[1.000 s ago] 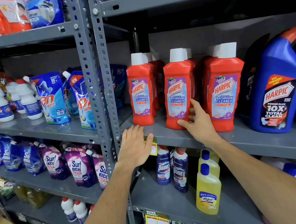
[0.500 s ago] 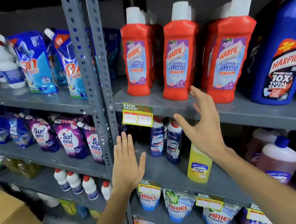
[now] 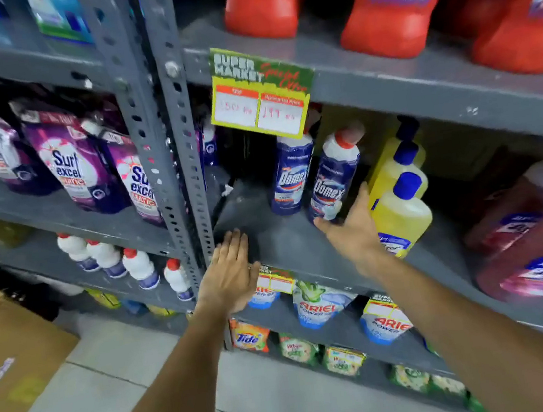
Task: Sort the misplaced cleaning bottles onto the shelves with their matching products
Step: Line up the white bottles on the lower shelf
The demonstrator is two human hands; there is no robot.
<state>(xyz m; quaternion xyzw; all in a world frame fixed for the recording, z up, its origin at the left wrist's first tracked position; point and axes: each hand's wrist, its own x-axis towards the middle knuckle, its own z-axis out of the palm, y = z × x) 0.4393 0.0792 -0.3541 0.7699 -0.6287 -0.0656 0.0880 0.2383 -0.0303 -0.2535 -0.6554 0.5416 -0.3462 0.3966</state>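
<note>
Two blue Domex bottles stand on the grey middle shelf (image 3: 278, 243): the left Domex bottle (image 3: 290, 175) and the right Domex bottle (image 3: 334, 180). Yellow cleaner bottles (image 3: 398, 209) with blue caps stand just right of them. My right hand (image 3: 352, 229) is spread at the base of the right Domex bottle, thumb below it and fingers between it and the yellow bottles; it is not closed around anything. My left hand (image 3: 229, 273) lies flat and open on the shelf's front edge, holding nothing.
Red Harpic bottles (image 3: 379, 11) stand on the shelf above, with a price tag (image 3: 260, 93) hanging from its edge. Pink cleaner bottles (image 3: 529, 234) sit far right. Surf Excel pouches (image 3: 75, 166) fill the left bay. Ariel pouches (image 3: 318, 307) hang below. A cardboard box (image 3: 10, 357) is on the floor.
My view has dropped from the Harpic shelf to the shelf below. My right hand left the red Harpic bottle and moved down to the right Domex bottle; my left hand lowered to that shelf's edge.
</note>
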